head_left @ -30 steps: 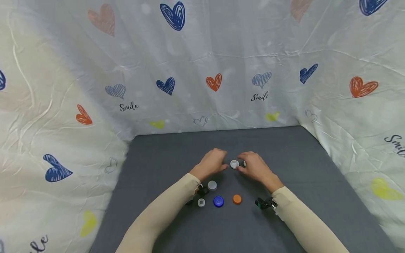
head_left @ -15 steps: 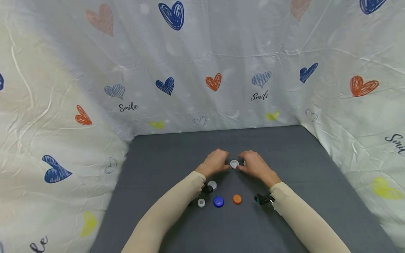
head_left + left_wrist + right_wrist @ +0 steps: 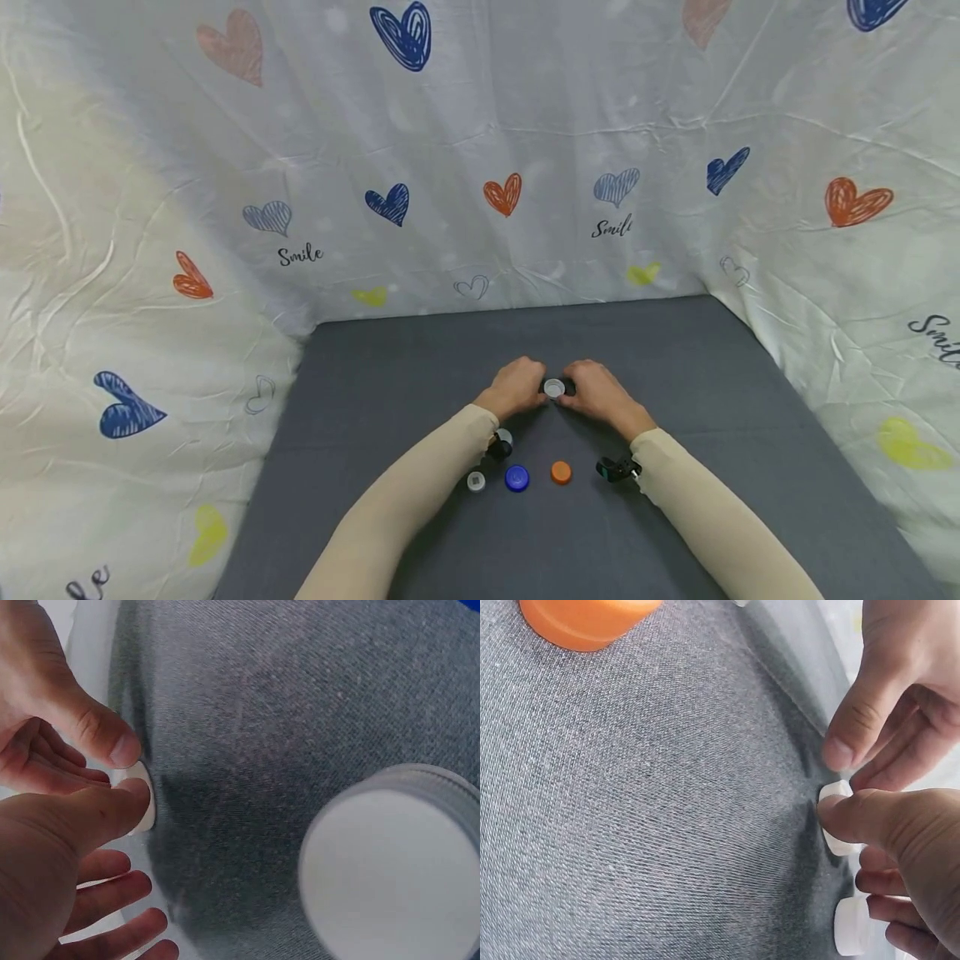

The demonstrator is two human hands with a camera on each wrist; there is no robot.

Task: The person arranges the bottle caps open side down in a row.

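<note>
A small white bottle cap [image 3: 554, 388] lies on the grey cloth between my two hands. My right hand [image 3: 597, 392] has its thumb [image 3: 836, 817] on the cap's near side, with its fingers bent round behind, their tips partly hidden. From the left, my left hand [image 3: 517, 388] comes right up to the cap, its thumb tip [image 3: 838, 750] showing a slight gap from it in the right wrist view. The left hand's other fingers [image 3: 112, 896] spread loosely. Beside the right hand's fingers stands a second white cap [image 3: 852, 926], hidden in the head view.
Nearer the body lie a blue cap [image 3: 517, 478], an orange cap [image 3: 561, 472] and a small white cap [image 3: 476, 481]. A larger white cap [image 3: 394, 877] sits under the left wrist. A curtain [image 3: 450, 125] printed with hearts stands behind the grey table [image 3: 405, 350].
My left hand has moved right, up to the white cap, and the fingers of both hands have drawn in around it. The second white cap has gone out of sight in the head view.
</note>
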